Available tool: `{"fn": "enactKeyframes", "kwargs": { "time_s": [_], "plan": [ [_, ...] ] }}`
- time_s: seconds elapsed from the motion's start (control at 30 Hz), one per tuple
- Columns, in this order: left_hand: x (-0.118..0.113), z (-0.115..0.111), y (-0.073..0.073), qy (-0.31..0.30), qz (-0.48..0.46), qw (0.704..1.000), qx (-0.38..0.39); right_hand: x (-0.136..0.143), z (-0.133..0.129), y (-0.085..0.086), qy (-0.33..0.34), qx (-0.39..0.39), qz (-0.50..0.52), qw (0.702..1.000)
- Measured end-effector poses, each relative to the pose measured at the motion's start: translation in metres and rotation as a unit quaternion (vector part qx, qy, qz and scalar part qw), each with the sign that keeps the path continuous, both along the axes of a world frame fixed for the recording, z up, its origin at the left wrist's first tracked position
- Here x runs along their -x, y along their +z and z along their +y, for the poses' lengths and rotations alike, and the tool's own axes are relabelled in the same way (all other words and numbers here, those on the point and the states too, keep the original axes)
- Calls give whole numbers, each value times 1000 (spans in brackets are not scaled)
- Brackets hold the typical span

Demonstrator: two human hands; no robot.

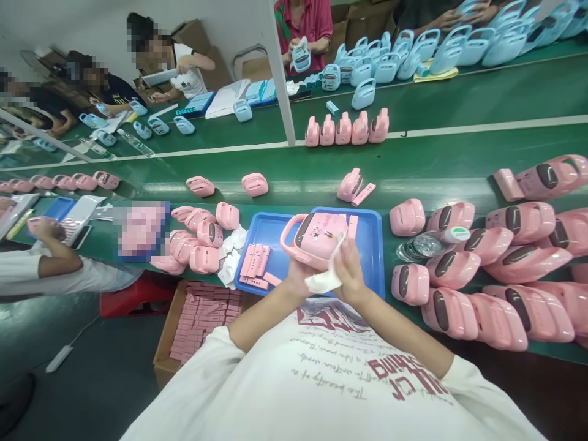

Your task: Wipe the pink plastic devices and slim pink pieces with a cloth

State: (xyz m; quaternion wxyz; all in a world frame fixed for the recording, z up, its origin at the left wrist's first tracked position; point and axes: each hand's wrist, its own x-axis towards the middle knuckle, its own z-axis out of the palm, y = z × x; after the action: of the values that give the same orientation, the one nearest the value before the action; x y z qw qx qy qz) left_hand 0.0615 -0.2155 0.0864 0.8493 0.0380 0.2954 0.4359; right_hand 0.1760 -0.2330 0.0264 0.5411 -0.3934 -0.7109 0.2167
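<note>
My left hand [299,277] is closed under a pink handled device [324,236] with a dark display and a small printed figure, holding it above a blue tray [373,245]. A white cloth [325,280] is gripped in my right hand [350,269], against the device's right side. The device's loop handle points left. Beside my right fingers a narrow pink piece [353,226] stands up; whether I touch it is unclear. Small pink parts [255,262] lie at the tray's left side.
Many pink devices [452,269] and a plastic bottle [420,245] stand on the right. Crumpled white cloths [231,257] and more devices [204,259] lie left. Below left is a box of pink parts [206,318]. Co-workers sit across the green bench [206,162] and far left.
</note>
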Motion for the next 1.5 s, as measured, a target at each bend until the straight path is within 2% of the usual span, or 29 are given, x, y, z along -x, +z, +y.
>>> {"fn": "enactKeyframes", "kwargs": {
  "time_s": [0.07, 0.13, 0.27, 0.37, 0.47, 0.53, 0.6, 0.67, 0.77, 0.83, 0.9, 1.0, 1.07, 1.17, 1.23, 1.27, 1.33, 1.5],
  "plan": [
    [5, -1, 0, -15, -8, 1000, 4, 2, -3, 1, -19, 116, 81, 990],
    [11, 1, 1, -52, -19, 998, 18, 2, -5, 10, -4, 201, 160, 966],
    [25, 9, 2, -146, -40, 988, 31, -8, 3, 30, 42, 354, 339, 871],
    [33, 14, 2, -180, -43, 983, 0, -18, 19, 38, 10, 392, 377, 839],
    [36, 15, 1, -220, -51, 974, -10, -24, 36, 40, -66, 420, 438, 792],
    [35, 14, -1, -241, -54, 969, -9, -26, 44, 40, -92, 433, 468, 765],
    [33, 13, -5, -261, -49, 964, -9, -25, 48, 40, -57, 478, 461, 746],
    [31, 12, -9, -283, -41, 958, -9, -23, 50, 41, 27, 545, 421, 724],
    [26, 8, -16, -315, -40, 948, -7, -18, 51, 46, 126, 612, 396, 673],
    [23, 6, -17, -320, -38, 947, -2, -13, 53, 50, 151, 633, 405, 642],
    [21, 5, -17, -305, -35, 952, 7, -9, 56, 51, 161, 643, 411, 626],
    [20, 6, -15, -273, -3, 961, 36, -7, 59, 48, 146, 645, 426, 617],
    [21, 8, -16, -207, 54, 975, 56, -7, 59, 45, 99, 628, 440, 634],
    [25, 10, -24, -84, 148, 981, 88, -8, 56, 42, 3, 557, 417, 718],
    [27, 11, -30, -55, 180, 976, 106, -8, 54, 41, -19, 515, 378, 769],
    [27, 11, -33, -50, 186, 975, 111, -8, 53, 41, -15, 504, 366, 782],
    [27, 11, -38, -36, 190, 974, 119, -8, 52, 41, 5, 505, 363, 783],
    [24, 14, -47, -25, 152, 982, 110, -8, 50, 42, 38, 537, 369, 758]
  ]
}}
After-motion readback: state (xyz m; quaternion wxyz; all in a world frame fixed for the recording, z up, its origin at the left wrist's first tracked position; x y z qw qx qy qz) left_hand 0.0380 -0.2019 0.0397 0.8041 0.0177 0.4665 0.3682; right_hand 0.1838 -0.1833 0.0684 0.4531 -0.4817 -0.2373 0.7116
